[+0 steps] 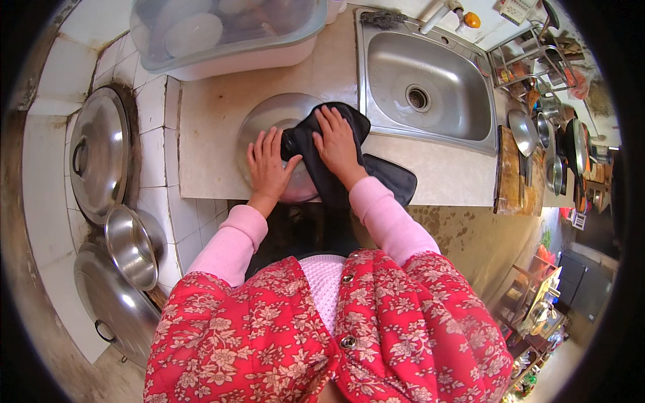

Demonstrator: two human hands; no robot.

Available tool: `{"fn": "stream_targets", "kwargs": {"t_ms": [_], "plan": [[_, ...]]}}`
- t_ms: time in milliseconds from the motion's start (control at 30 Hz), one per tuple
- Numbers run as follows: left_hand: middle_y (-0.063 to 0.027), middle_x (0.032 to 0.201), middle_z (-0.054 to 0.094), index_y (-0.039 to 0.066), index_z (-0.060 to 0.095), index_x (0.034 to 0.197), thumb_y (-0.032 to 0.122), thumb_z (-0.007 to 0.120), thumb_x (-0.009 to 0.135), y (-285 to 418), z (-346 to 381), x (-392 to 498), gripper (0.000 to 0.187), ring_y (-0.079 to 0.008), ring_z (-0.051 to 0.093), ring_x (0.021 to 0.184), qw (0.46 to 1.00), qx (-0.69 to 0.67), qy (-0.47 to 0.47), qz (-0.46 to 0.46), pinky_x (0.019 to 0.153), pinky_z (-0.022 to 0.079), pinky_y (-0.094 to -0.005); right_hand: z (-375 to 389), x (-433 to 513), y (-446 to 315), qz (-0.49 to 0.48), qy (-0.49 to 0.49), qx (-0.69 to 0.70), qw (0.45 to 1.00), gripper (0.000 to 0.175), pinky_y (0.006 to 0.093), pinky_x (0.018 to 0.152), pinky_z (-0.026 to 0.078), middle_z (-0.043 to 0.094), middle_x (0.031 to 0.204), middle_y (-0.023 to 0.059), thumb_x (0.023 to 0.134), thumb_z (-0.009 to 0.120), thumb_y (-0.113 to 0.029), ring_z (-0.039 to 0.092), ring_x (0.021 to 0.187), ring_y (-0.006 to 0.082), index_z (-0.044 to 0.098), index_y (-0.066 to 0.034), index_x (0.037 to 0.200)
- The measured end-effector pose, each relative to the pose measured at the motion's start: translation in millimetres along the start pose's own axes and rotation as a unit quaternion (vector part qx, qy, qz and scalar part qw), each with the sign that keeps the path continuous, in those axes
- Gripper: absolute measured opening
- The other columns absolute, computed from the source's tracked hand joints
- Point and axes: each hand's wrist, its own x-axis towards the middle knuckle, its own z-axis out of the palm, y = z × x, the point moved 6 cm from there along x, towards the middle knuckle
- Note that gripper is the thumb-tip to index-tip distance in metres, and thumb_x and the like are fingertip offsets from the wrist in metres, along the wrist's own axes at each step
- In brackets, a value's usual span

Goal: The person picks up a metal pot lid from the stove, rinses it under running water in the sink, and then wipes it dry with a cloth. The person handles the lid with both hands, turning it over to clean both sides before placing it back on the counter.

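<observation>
A round, shiny metal pot lid (259, 113) lies on the counter before me, with a black knob at its middle. My left hand (268, 162) rests on the lid's left part, fingers spread beside the knob. Beneath my right hand (335, 143) a black cloth (315, 156) covers the lid's right side; the palm lies flat on it and the fingers point away from me. Part of the cloth hangs over the counter's front edge, and another fold spreads to the right of my wrist. Whether my left fingertips touch the cloth I cannot tell.
A stainless steel sink (428, 85) is set in the counter (211, 151) at the right. Behind the lid stands a lidded plastic bin (242, 55) holding dishes. Large metal lids (101, 151) and a metal bowl (128, 247) are at the left. A wooden cutting board (506, 176) lies beyond the sink.
</observation>
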Motion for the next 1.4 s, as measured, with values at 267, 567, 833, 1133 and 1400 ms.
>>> {"fn": "stream_targets", "kwargs": {"t_ms": [267,567,833,1133,1400], "plan": [[-0.0044,0.151,0.040,0.013,0.041,0.145,0.041,0.068,0.085,-0.4,-0.5,-0.7,0.072,-0.0270,0.031,0.142,1.000,-0.014,-0.008,-0.012,0.117,0.019,-0.0478,-14.2,-53.2,-22.1,-0.047,-0.082,-0.005,0.996,0.048,0.0508,0.112,0.032,0.046,0.146,0.0091,0.090,0.059,-0.012,0.038,0.139,0.0324,0.052,-0.0112,0.138],[-0.0035,0.151,0.040,0.014,0.042,0.145,0.030,0.072,0.080,-1.7,-0.6,-0.5,0.074,-0.0262,0.031,0.142,0.999,-0.014,-0.022,-0.023,0.117,0.019,-0.0488,-0.9,-9.5,-27.9,-0.065,-0.059,-0.058,0.994,0.047,0.0480,0.110,0.036,0.049,0.144,0.0095,0.092,0.057,-0.015,0.042,0.135,0.0323,0.052,-0.0093,0.138],[-0.0035,0.151,0.040,0.014,0.041,0.145,0.028,0.073,0.079,-0.6,-0.7,-0.4,0.074,-0.0261,0.031,0.142,0.999,-0.025,-0.020,-0.026,0.117,0.019,-0.0485,-4.7,-9.1,-29.2,-0.068,-0.046,-0.057,0.995,0.046,0.0475,0.109,0.036,0.049,0.144,0.0097,0.092,0.057,-0.015,0.042,0.135,0.0328,0.052,-0.0083,0.137],[-0.0036,0.151,0.040,0.014,0.041,0.146,0.031,0.073,0.080,-1.4,-0.6,0.2,0.075,-0.0260,0.032,0.141,0.999,-0.021,-0.018,-0.025,0.116,0.020,-0.0492,-10.3,-40.9,-27.6,-0.040,-0.129,-0.086,0.987,0.047,0.0488,0.108,0.037,0.049,0.144,0.0072,0.091,0.057,-0.014,0.043,0.135,0.0302,0.053,-0.0116,0.138],[-0.0029,0.149,0.041,0.015,0.043,0.144,0.035,0.076,0.078,-2.1,-0.5,2.0,0.077,-0.0257,0.034,0.141,0.999,0.002,-0.009,-0.034,0.116,0.022,-0.0499,1.1,1.1,-32.5,-0.072,-0.049,-0.086,0.993,0.045,0.0514,0.108,0.035,0.050,0.144,0.0038,0.090,0.058,-0.016,0.042,0.136,0.0283,0.055,-0.0147,0.135]]}}
